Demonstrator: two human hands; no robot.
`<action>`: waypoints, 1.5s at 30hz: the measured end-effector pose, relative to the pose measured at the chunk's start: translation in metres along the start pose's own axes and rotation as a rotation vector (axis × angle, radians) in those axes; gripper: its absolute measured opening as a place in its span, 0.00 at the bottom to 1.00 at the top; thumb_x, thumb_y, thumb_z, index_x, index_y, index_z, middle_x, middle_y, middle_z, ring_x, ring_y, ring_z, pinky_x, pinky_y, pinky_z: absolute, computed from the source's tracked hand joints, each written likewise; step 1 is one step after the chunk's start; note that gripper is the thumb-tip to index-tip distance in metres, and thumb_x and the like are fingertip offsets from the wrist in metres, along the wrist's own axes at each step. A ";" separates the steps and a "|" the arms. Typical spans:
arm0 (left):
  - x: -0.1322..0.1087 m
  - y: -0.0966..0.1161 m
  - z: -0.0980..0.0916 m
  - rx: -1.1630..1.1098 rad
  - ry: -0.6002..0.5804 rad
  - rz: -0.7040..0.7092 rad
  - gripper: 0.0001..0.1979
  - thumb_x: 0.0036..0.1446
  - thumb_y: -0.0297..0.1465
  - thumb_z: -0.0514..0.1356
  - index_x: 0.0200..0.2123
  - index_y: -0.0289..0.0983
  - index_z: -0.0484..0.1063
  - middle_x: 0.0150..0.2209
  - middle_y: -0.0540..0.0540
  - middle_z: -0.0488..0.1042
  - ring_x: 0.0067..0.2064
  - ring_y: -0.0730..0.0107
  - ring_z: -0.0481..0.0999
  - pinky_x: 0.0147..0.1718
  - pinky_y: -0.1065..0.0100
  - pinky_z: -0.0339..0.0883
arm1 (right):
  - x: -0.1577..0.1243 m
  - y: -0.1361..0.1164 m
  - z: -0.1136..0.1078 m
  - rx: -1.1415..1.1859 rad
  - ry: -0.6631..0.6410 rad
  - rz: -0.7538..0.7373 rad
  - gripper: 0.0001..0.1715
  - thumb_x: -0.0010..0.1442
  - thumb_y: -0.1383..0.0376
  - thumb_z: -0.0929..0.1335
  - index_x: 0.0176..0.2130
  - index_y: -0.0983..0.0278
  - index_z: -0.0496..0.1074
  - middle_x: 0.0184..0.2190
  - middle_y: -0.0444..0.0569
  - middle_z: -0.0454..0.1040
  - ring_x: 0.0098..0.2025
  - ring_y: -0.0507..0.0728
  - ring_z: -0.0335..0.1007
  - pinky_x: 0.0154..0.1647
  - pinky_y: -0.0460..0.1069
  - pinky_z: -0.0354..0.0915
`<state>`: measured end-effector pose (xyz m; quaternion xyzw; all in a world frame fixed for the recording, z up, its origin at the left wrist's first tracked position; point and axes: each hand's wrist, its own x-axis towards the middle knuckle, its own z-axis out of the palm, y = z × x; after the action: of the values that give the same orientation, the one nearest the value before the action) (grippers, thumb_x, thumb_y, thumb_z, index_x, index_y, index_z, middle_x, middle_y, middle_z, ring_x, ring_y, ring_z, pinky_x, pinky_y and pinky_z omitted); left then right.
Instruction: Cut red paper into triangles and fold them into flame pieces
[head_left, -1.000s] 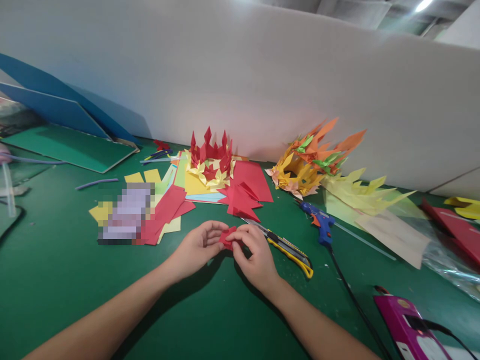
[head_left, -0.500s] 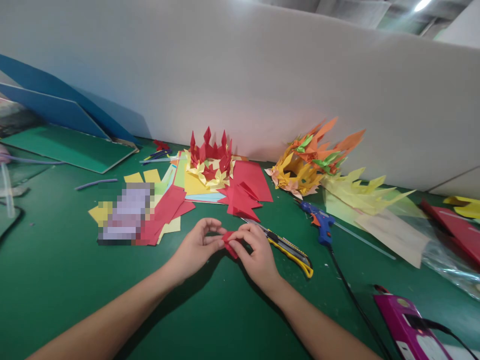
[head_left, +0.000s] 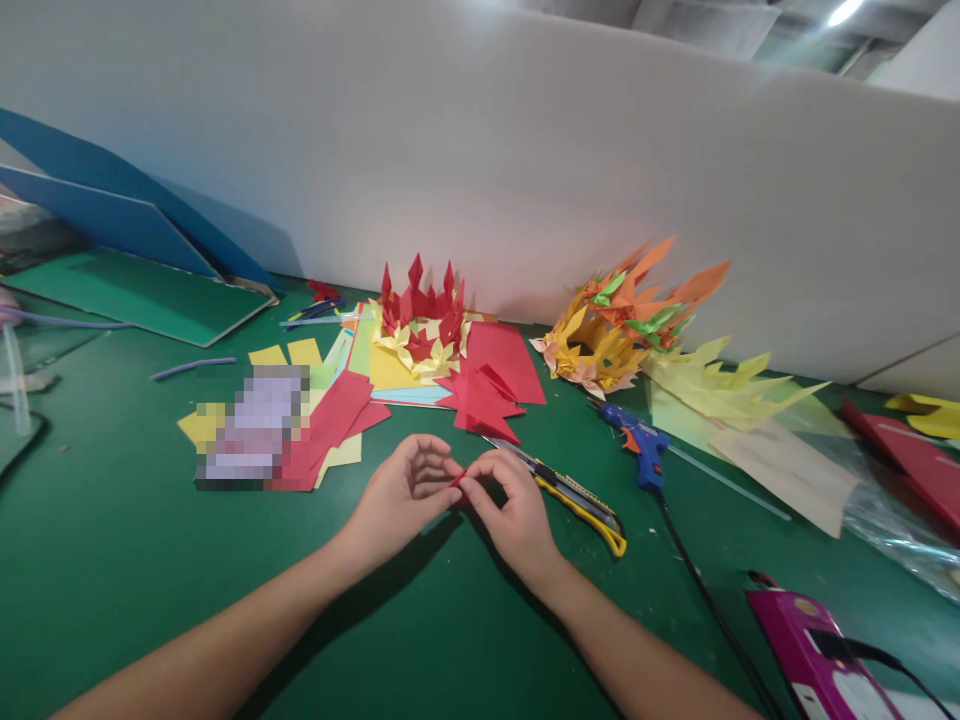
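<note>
Between my two hands is a small folded piece of red paper [head_left: 458, 481], mostly hidden by the fingers. My left hand [head_left: 415, 488] pinches it from the left with thumb and fingertips. From the right, my right hand [head_left: 511, 503] grips it the same way. Just beyond the right hand lies a yellow utility knife [head_left: 581, 505], its blade end partly behind the fingers. Red cut paper pieces [head_left: 486, 395] lie past the hands. Behind them stands a red and yellow paper crown [head_left: 421, 325] on stacked coloured sheets.
A blue glue gun [head_left: 637, 443] with a cord lies to the right, near a magenta power box [head_left: 806, 650]. An orange and yellow paper crown [head_left: 600, 345] stands behind it. Red paper strips [head_left: 330, 430] and a blurred-out flat item [head_left: 255, 425] lie left. A white partition [head_left: 480, 160] closes off the back.
The red paper has turned between my fingers and now shows only a thin edge. My left fingers have shifted slightly right, closer to the right hand.
</note>
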<state>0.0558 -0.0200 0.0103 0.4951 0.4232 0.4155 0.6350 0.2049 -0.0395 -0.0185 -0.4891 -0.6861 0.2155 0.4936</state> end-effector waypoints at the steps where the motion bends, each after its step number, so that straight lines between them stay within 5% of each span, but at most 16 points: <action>1: 0.000 0.000 0.000 0.005 0.004 0.008 0.20 0.39 0.26 0.67 0.34 0.38 0.62 0.29 0.52 0.71 0.34 0.72 0.73 0.39 0.65 0.70 | 0.000 0.000 0.000 -0.001 0.002 0.002 0.07 0.58 0.66 0.65 0.28 0.62 0.68 0.28 0.45 0.69 0.33 0.54 0.65 0.36 0.50 0.62; 34: -0.003 0.000 -0.001 0.111 -0.022 0.060 0.15 0.40 0.25 0.64 0.33 0.37 0.64 0.31 0.51 0.70 0.36 0.72 0.73 0.34 0.69 0.71 | -0.001 0.001 0.002 -0.003 -0.007 0.030 0.08 0.59 0.64 0.64 0.28 0.62 0.66 0.26 0.44 0.69 0.30 0.53 0.64 0.32 0.48 0.60; 39: -0.001 0.000 -0.002 0.078 0.001 0.033 0.15 0.41 0.26 0.64 0.33 0.37 0.63 0.28 0.52 0.71 0.32 0.74 0.73 0.33 0.69 0.70 | -0.001 0.002 0.003 -0.024 0.084 0.000 0.04 0.57 0.64 0.66 0.34 0.62 0.67 0.33 0.47 0.69 0.37 0.56 0.64 0.39 0.50 0.61; 45: 0.000 0.003 -0.003 0.056 0.031 -0.034 0.16 0.42 0.26 0.64 0.34 0.37 0.61 0.24 0.55 0.72 0.28 0.76 0.74 0.30 0.71 0.67 | 0.001 0.003 0.002 0.159 -0.027 0.161 0.06 0.56 0.61 0.65 0.32 0.63 0.68 0.28 0.46 0.70 0.32 0.54 0.66 0.35 0.49 0.62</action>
<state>0.0525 -0.0187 0.0130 0.4988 0.4526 0.4004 0.6213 0.2046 -0.0368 -0.0213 -0.4990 -0.6321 0.3146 0.5025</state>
